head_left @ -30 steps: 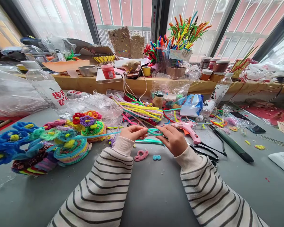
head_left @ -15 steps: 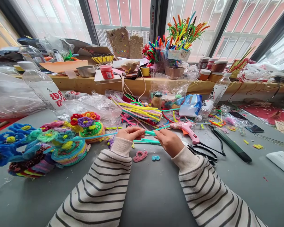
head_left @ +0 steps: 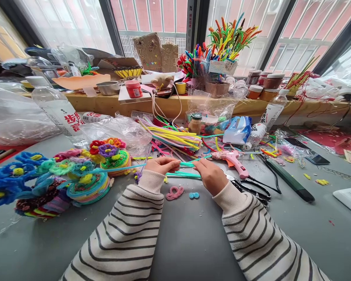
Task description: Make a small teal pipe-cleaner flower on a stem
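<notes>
My left hand [head_left: 163,165] pinches a light blue-green pipe cleaner [head_left: 123,169], whose long end sticks out to the left past my wrist. A short distance to the right, my right hand [head_left: 210,173] grips the same strand, with an end rising past its fingers. Between the hands the strand runs nearly level above the table. Below and behind lie more mint-green pipe cleaners [head_left: 184,175]. On the table beneath my hands are a pink coiled pipe-cleaner shape [head_left: 174,192] and a small blue double coil [head_left: 194,195].
Pipe-cleaner flowers [head_left: 17,171] and a round coiled base [head_left: 89,187] stand on the left. A pink glue gun [head_left: 235,163], black-handled scissors [head_left: 256,186] and a dark green bar [head_left: 292,179] lie to the right. Behind sit a pipe-cleaner bundle [head_left: 175,136], a jar [head_left: 195,123] and bottles [head_left: 58,109].
The view has shifted slightly, so everything appears a little further right. My hands are a touch further apart along the strand; both keep their hold.
</notes>
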Demonstrator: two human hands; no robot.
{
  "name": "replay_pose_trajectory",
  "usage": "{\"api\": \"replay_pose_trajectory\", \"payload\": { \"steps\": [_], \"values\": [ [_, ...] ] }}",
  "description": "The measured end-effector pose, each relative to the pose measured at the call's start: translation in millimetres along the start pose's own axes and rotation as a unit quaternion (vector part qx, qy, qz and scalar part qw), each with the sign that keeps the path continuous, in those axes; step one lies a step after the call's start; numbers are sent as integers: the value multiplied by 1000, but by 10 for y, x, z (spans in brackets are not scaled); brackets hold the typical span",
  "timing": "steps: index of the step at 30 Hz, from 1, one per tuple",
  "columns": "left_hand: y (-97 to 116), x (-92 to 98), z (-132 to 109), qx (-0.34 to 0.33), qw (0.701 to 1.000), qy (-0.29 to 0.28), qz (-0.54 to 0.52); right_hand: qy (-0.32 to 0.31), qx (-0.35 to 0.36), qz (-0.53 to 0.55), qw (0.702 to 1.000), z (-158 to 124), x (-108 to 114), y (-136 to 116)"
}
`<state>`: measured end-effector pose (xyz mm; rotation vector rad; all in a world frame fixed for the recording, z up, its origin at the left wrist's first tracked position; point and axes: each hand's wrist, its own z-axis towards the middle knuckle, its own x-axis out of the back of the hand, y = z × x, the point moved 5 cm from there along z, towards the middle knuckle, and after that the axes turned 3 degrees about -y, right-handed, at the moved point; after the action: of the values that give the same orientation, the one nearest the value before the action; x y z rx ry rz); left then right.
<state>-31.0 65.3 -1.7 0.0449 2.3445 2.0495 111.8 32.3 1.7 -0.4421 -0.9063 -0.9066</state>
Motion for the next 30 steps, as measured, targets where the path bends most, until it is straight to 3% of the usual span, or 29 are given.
{"api": "replay_pose_trajectory", "payload": {
  "steps": [18, 24, 30],
  "values": [
    [86, -16, -4, -80, 996, 2, -26, 10, -73, 145, 987, 6, -6, 24],
    [33, -150, -29, -5, 991, -107, -83, 24, -90, 202, 975, 15, 24, -24],
    [31, -96, 11, -36, 995, -60, -72, -10, -87, 177, 980, 12, -32, -15]
  ]
}}
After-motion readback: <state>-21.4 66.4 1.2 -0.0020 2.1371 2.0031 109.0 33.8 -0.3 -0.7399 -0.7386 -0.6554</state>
